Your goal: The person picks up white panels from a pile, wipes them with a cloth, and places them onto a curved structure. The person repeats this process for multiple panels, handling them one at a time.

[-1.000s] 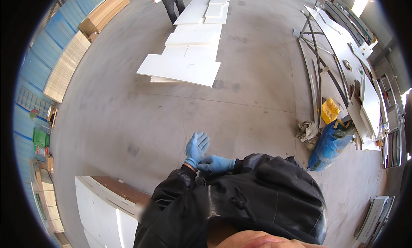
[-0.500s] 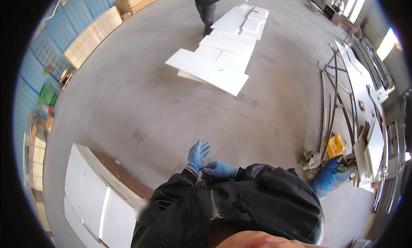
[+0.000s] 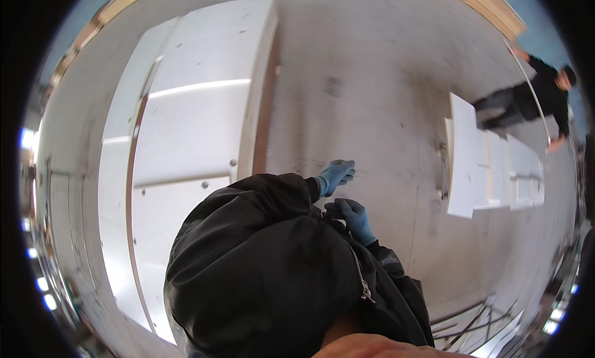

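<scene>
Both of my hands wear light blue gloves and sit in front of my black jacket. My left hand [image 3: 335,175] is held out over the floor with its fingers stretched, and nothing lies in it. Closer to my body, my right hand [image 3: 351,218] has curled fingers beside the jacket front [image 3: 356,262]; what they hold, if anything, is hidden. To my left is a broad stack of white panels [image 3: 192,128] with small dark holes and brown edges. The hands are apart from it.
At the far right a person in dark clothes [image 3: 533,101] carries a thin white panel [image 3: 534,91]. Beside that person lies a row of overlapping white panels [image 3: 465,159]. Metal frame bars [image 3: 474,321] show at the lower right. Grey concrete floor [image 3: 353,97] runs between the stacks.
My view has swung left, bringing the white panel stack close on my left and shifting the panel row and the person to the right. My hands have separated slightly.
</scene>
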The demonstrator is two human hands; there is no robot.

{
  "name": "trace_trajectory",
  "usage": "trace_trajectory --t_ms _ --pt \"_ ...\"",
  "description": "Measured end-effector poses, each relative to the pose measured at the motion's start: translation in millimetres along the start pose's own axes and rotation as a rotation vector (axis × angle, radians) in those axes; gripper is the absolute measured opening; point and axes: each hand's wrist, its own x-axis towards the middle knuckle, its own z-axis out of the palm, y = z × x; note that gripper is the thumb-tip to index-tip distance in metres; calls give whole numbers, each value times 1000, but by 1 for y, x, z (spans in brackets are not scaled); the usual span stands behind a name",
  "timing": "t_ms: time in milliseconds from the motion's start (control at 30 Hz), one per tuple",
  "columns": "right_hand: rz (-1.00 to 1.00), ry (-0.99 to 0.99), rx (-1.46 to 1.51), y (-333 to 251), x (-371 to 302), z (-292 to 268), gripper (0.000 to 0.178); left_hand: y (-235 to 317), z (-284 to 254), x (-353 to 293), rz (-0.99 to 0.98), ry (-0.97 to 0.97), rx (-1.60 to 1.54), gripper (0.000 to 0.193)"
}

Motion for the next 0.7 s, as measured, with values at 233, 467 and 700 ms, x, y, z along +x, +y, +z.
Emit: trace_trajectory --t_ms 233,467,700 --pt "71 -326 -418 29 68 8 33 -69 -168 -50 367 826 -144 39" --pt "-127 -612 -1190 50 135 92 29 -214 -351 -249 -177 2030 275 83" --pt "-763 -756 -1331 91 207 276 25 -334 -416 -367 -675 2081 -383 91"
